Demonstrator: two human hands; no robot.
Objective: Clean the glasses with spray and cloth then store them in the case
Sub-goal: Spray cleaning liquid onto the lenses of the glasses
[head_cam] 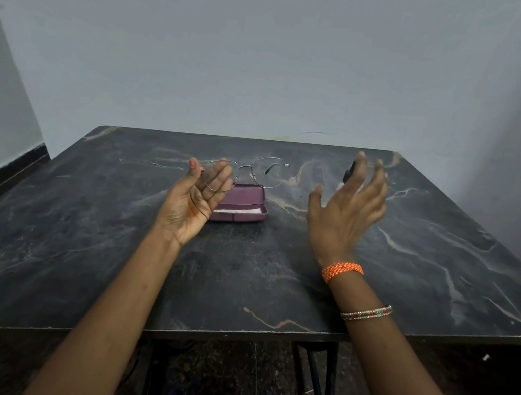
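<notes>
Above the dark marble table [415, 259], her left hand [195, 201] holds the wire-rimmed glasses [249, 171] up by one lens, seemingly clear of the half-open maroon case [243, 206], while her right hand [347, 209], fingers spread and empty, reaches toward a small dark object [348, 173], likely the spray.

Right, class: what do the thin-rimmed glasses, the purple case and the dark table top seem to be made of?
Thin-rimmed glasses: slim silvery wire, probably metal, with clear lenses. Purple case: smooth, rigid shell, plastic or leatherette. Dark table top: marble-look veining, matt; its thin edge suggests laminate.
</notes>
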